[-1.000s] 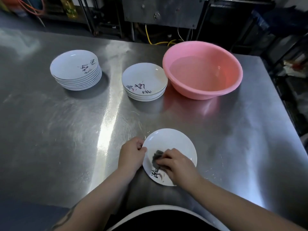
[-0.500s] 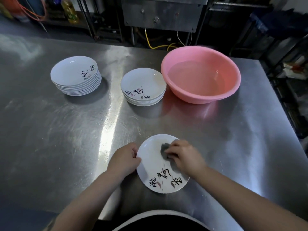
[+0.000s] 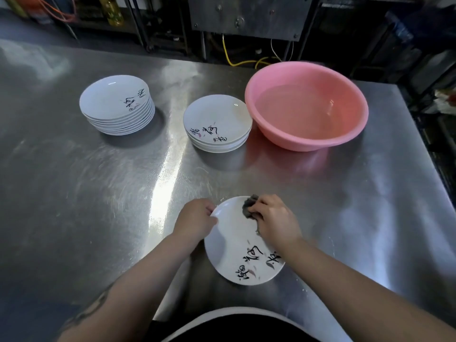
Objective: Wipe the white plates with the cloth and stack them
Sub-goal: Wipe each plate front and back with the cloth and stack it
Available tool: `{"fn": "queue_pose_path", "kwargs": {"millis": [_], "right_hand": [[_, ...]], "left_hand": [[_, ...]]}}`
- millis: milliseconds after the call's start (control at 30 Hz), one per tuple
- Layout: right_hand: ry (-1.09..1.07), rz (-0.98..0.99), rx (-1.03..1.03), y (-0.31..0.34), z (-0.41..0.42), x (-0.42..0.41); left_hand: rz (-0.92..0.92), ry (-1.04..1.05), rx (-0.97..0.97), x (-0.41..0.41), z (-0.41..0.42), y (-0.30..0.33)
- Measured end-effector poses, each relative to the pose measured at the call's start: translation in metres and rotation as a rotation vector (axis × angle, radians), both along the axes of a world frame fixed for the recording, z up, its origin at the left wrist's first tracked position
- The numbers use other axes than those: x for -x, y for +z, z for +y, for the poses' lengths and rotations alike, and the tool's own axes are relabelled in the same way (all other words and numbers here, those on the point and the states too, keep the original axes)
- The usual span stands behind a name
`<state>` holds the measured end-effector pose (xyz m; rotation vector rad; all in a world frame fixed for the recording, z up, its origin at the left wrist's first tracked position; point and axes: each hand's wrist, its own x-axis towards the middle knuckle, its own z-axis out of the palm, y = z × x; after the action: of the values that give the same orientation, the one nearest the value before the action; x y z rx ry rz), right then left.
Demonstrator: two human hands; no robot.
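Single white plate (image 3: 237, 248) lies at the near edge of the steel tabletop (image 3: 74, 193), black brush lettering on its near part; left hand (image 3: 195, 222) grips the plate's far-left rim, fingers curled over the edge; right hand (image 3: 272, 219) presses a bunched dark grey cloth (image 3: 248, 207) onto the plate's far rim, fingers curled round the cloth. Far left on the tabletop, a tall stack of white plates (image 3: 117, 104), lettering on the top one; nearer the middle, a shorter stack of plates (image 3: 217, 123), also lettered, just beside a pink basin (image 3: 306, 104), whether touching it I cannot tell; basin holds water. Both stacks well apart from the plate under the hands. Bright glare streak runs along the tabletop between the stacks and the near plate. Beyond the far edge: dark metal cabinet (image 3: 249, 16); yellow cable (image 3: 237, 60).
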<state>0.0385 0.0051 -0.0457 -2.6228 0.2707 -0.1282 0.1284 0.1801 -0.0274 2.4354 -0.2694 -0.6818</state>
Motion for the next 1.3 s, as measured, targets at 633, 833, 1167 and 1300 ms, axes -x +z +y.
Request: {"fn": "queue_pose_path", "kwargs": {"millis": [633, 833, 1167, 1300], "right_hand": [[-0.089, -0.025, 0.042, 0.003, -0.005, 0.011], [0.044, 0.05, -0.044, -0.001, 0.004, 0.002], [-0.073, 0.031, -0.07, -0.005, -0.002, 0.01], [0.057, 0.045, -0.085, -0.002, 0.005, 0.0]], "left_hand": [[0.147, -0.2, -0.093, 0.013, 0.007, 0.001], [-0.014, 0.014, 0.219, 0.012, -0.02, 0.0], [0.014, -0.074, 0.13, 0.029, -0.002, -0.009], [0.015, -0.014, 0.245, 0.018, -0.019, -0.002]]}}
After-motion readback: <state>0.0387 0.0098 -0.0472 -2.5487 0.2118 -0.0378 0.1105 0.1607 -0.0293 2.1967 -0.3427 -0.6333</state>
